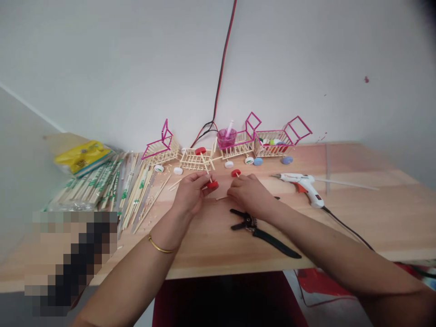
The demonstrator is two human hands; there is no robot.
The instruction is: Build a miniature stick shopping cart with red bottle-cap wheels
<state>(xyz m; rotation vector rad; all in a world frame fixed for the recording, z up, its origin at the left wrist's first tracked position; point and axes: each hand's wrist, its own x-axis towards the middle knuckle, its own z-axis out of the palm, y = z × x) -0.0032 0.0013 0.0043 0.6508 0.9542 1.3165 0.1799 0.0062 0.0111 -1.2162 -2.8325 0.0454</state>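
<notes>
My left hand pinches a wheel axle made of a short wooden stick with a red bottle cap at its far end and another red cap at the near end. Close by on the right, my right hand is closed at the table top, its fingers bent around a thin stick with a red cap at its tip. Just beyond both hands stands a small cart body of wooden sticks with white cap wheels. Below my right hand lie black-handled cutters.
Finished-looking stick carts with purple rims stand along the wall, one bearing a purple cup. A white glue gun lies at right with its cord trailing off the edge. Bundled chopsticks and a yellow packet fill the left.
</notes>
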